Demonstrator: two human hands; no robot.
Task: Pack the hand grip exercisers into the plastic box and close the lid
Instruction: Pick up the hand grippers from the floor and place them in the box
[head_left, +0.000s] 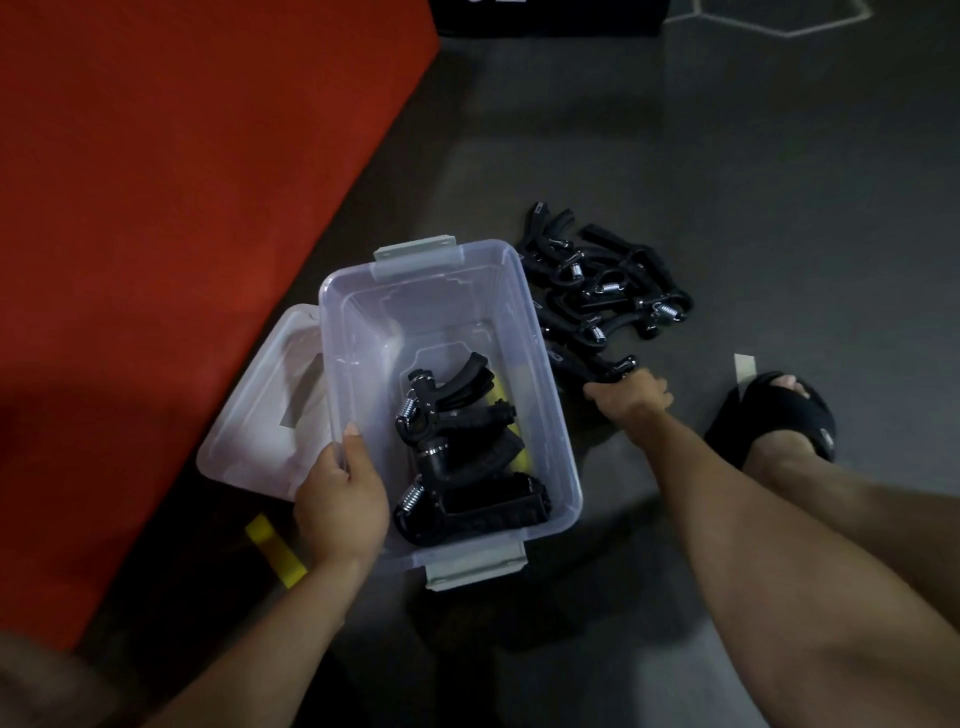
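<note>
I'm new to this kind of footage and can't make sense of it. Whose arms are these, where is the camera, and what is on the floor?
There is no machine here, just a person. The single picture comes from a camera worn on their head, looking down, so the arms are their own. The left hand grips the side wall of a clear plastic box on the dark floor; a few black hand grip exercisers already lie inside. The box's lid lies beside it, off, next to a red mat. The right hand reaches to a pile of exercisers on the floor, its fingers curled on the nearest one. The person's sandalled foot shows at right.
</note>
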